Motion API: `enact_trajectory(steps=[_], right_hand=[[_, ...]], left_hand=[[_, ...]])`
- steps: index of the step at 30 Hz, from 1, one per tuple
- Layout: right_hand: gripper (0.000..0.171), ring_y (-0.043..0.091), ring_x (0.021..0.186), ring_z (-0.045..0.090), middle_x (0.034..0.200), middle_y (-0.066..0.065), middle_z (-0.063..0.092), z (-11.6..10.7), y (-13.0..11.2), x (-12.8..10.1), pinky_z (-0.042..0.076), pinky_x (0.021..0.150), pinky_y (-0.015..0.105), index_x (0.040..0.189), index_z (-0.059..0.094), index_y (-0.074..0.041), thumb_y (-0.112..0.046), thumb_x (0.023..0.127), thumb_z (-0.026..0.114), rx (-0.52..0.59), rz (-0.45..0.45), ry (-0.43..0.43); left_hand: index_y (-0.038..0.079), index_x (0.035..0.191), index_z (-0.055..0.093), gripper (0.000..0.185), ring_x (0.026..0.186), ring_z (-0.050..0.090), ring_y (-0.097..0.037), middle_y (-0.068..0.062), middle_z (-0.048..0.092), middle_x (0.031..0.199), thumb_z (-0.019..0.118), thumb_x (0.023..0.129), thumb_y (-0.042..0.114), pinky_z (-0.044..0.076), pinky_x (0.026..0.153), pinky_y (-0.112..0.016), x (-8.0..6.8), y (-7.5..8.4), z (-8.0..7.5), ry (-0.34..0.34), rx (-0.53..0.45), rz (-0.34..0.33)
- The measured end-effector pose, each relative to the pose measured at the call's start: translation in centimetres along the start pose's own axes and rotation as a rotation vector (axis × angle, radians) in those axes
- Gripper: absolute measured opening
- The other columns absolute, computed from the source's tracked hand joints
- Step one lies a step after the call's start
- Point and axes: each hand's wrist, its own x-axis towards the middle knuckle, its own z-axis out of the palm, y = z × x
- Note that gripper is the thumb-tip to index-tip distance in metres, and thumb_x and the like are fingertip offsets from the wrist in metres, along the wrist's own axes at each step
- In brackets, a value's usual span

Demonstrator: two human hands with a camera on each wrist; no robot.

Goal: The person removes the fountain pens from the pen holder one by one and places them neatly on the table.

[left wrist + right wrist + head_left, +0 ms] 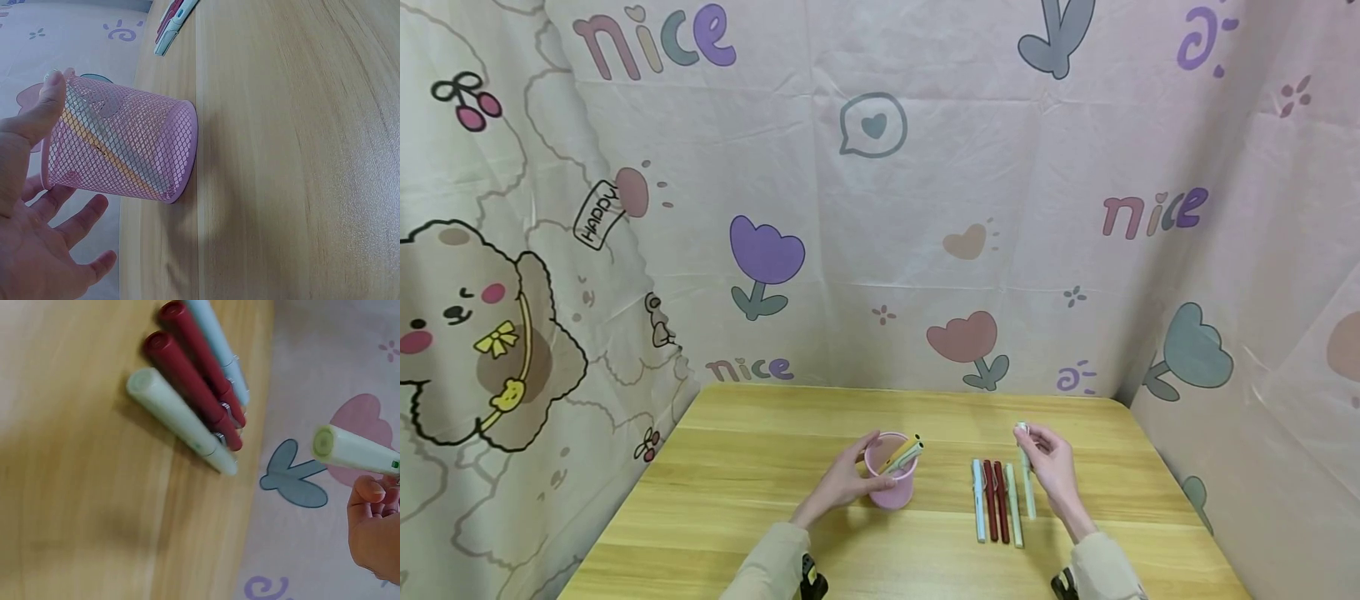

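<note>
My left hand (844,481) grips the rim of a pink mesh pen holder (892,497), thumb on the near side and fingers on the far side. The holder stands upright on the table, with a yellow pen (897,452) and a pale green pen leaning inside. To the right, my right hand (1054,463) pinches another pale green pen (359,450) near its top end, its lower end hanging down. Beside that hand lie a light blue pen (978,502), two dark red pens (190,384) and one more pale green pen (175,419), side by side.
The wooden table (700,508) has its far edge against a hanging printed curtain (880,225). More curtain closes off the left and right sides. Dark wrist straps (812,577) show at the sleeves.
</note>
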Motion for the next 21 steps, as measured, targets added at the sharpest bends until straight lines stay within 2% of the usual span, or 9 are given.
enact_trajectory(steps=[6, 12, 16, 21], right_hand=[[0.047, -0.004, 0.085, 0.059, 0.092, -0.016, 0.064, -0.6, 1.3, 0.2, 0.050, 0.077, 0.011, 0.129, 0.058, 0.007, -0.033, 0.104, 0.054, -0.106, -0.050, -0.001], [0.040, 0.007, 0.069, 0.061, 0.076, -0.006, 0.059, -1.0, 2.1, 0.3, 0.058, 0.064, 0.024, 0.130, 0.051, 0.008, -0.026, 0.109, 0.043, -0.041, -0.046, -0.062], [0.038, 0.008, 0.068, 0.061, 0.078, -0.005, 0.059, -1.2, 2.5, 0.4, 0.058, 0.064, 0.024, 0.134, 0.046, 0.008, -0.021, 0.110, 0.038, -0.028, -0.016, -0.088], [0.039, 0.008, 0.072, 0.060, 0.084, -0.002, 0.057, -1.6, 2.8, 0.6, 0.056, 0.069, 0.023, 0.141, 0.043, 0.011, -0.009, 0.110, 0.031, -0.062, 0.037, -0.129]], left_hand=[[0.000, 0.154, 0.034, 0.095, 0.133, 0.050, -0.052, -0.028, 0.046, 0.152, 0.085, 0.081, 0.032, 0.043, 0.108, -0.069, 0.0, 0.1, 0.0, -0.001, 0.000, -0.011], [0.001, 0.155, 0.034, 0.095, 0.133, 0.050, -0.052, -0.027, 0.046, 0.152, 0.085, 0.081, 0.032, 0.043, 0.108, -0.069, 0.0, 0.1, 0.0, -0.002, 0.003, -0.021], [0.001, 0.155, 0.034, 0.095, 0.133, 0.050, -0.052, -0.026, 0.047, 0.152, 0.085, 0.081, 0.032, 0.043, 0.107, -0.069, 0.0, 0.1, 0.0, -0.001, 0.008, -0.018], [0.001, 0.155, 0.034, 0.095, 0.133, 0.050, -0.052, -0.027, 0.046, 0.152, 0.085, 0.081, 0.033, 0.043, 0.107, -0.069, 0.0, 0.0, 0.0, -0.003, 0.011, -0.015]])
